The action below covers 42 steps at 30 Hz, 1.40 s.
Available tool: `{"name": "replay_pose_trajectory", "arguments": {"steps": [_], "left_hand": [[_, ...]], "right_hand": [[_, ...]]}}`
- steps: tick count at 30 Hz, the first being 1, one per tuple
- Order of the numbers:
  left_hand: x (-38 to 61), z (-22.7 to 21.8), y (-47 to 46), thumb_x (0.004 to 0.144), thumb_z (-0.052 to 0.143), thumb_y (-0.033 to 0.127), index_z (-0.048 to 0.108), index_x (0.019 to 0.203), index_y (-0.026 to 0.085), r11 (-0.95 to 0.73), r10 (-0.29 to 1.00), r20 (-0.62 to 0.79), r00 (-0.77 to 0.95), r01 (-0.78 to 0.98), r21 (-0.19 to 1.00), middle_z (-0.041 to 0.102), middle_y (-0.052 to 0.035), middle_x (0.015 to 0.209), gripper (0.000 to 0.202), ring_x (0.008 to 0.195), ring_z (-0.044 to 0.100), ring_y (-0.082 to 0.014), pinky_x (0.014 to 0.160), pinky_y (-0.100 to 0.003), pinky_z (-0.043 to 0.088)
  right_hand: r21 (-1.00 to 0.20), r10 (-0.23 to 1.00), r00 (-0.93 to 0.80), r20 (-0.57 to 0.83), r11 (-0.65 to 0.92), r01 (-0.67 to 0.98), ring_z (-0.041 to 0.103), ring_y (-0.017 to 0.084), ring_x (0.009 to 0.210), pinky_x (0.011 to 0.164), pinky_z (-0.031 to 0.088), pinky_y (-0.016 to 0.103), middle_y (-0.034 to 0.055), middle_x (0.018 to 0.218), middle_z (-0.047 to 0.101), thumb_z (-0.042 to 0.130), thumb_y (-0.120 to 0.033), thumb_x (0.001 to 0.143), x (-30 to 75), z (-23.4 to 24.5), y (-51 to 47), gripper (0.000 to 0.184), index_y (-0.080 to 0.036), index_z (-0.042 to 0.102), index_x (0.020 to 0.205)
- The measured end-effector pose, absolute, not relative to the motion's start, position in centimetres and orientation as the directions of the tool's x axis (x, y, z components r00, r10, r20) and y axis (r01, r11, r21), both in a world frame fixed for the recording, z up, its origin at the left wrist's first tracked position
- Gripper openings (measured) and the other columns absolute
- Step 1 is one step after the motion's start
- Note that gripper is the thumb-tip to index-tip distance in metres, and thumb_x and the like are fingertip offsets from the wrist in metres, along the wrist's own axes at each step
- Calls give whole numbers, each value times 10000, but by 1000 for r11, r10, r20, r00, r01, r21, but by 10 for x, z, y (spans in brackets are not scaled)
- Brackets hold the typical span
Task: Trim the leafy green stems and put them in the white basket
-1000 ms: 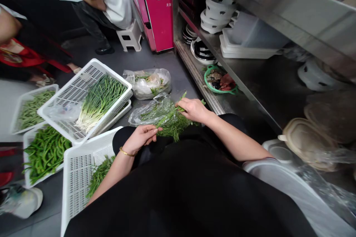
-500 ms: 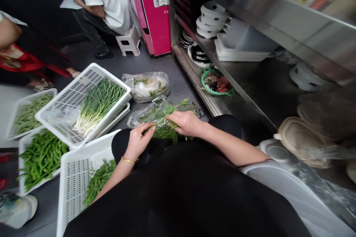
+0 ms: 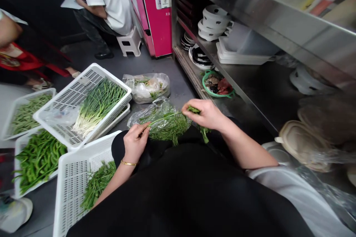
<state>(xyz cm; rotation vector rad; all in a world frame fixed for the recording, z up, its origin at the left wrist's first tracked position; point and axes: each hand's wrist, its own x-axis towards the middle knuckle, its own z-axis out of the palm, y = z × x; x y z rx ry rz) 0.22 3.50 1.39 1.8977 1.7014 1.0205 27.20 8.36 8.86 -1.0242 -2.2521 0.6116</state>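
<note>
While the person sits low beside the steel shelf (image 3: 258, 81), white baskets (image 3: 94, 67) lie on the floor to the left. The near bag (image 3: 143, 115) of feathery greens lies open at the knees.

Left hand (image 3: 135, 142): fingers pinched on the end of a long stem (image 3: 162, 118), which runs across the near bag toward the other hand.
Right hand (image 3: 207, 114): fingers clenched round a leafy tuft (image 3: 193, 110), with more hanging below the palm.

Risks (judged):
- The stem is thin and gripped only at its tip, so a pull could snap it short.
- The hanging leaves could drop to the floor, since they are outside the grip.
- The near bag is slack and could slide off the knees.

Counts:
- Baskets holding produce: 4. One has white-ended stalks, two have green pods, and the nearest has sprigs. A rim under the stalk basket may be a fifth.
- Clear bags: 2, counting the far bag (image 3: 147, 87).
- Stems held: 1.
</note>
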Motion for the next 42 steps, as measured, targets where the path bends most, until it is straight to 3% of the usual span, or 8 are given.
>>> {"name": "replay_pose_trajectory", "arguments": {"steps": [13,16,21,25,28,31,36,42], "left_hand": [[6,14,32,821,559,299,708,942,195,-261,958,267,101,685,680,667,-56,785,219,672,579,-163,650,-276,466],[4,12,32,824,559,278,708,928,190,-314,947,265,181,692,650,667,-47,753,202,672,587,-157,653,-268,469],[1,3,35,829,545,259,704,906,181,-336,941,258,218,685,646,668,-35,746,193,652,592,-143,643,-256,476],[-2,-4,40,818,494,188,688,935,145,-288,956,141,256,745,602,653,-54,758,230,657,599,-159,640,-274,479],[4,-5,45,785,464,131,675,913,127,-304,940,52,338,756,580,645,-71,768,247,719,610,-193,691,-315,480],[16,-1,49,778,490,149,620,1003,127,-234,937,-22,350,671,704,627,-42,707,262,649,604,-183,656,-322,487],[19,5,43,784,567,218,333,1319,164,87,919,-191,344,296,951,582,31,647,587,518,583,-136,536,-272,496],[29,9,42,773,637,266,373,1315,206,195,899,-134,418,-107,975,614,10,687,606,519,542,-100,469,-204,445]], "right_hand": [[-184,616,-787,-22,771,609,584,165,698,553,337,242,97,875,649,499,-220,820,209,59,94,166,-136,619,898],[-336,647,-763,0,719,609,580,163,712,588,360,245,96,870,653,530,-210,784,208,41,95,144,-123,624,850],[-910,918,-384,100,240,339,545,112,672,643,401,231,22,757,636,504,-284,806,236,19,112,201,-116,615,798],[-970,957,-256,137,182,159,487,80,582,589,378,209,-16,697,585,524,-351,818,273,35,124,230,-132,592,826],[-873,881,-441,171,343,347,551,105,693,665,407,227,20,772,621,474,-324,868,266,48,117,220,-133,584,858],[-572,735,-674,73,585,575,595,157,808,704,427,264,96,951,645,475,-271,872,228,43,99,204,-125,580,967],[-271,536,-831,-150,786,556,624,187,736,622,434,268,125,885,669,462,-179,838,191,19,81,183,-123,624,902],[-820,504,-862,53,515,250,589,112,691,669,438,228,39,775,669,491,-272,849,214,14,93,215,-129,648,816]]}}
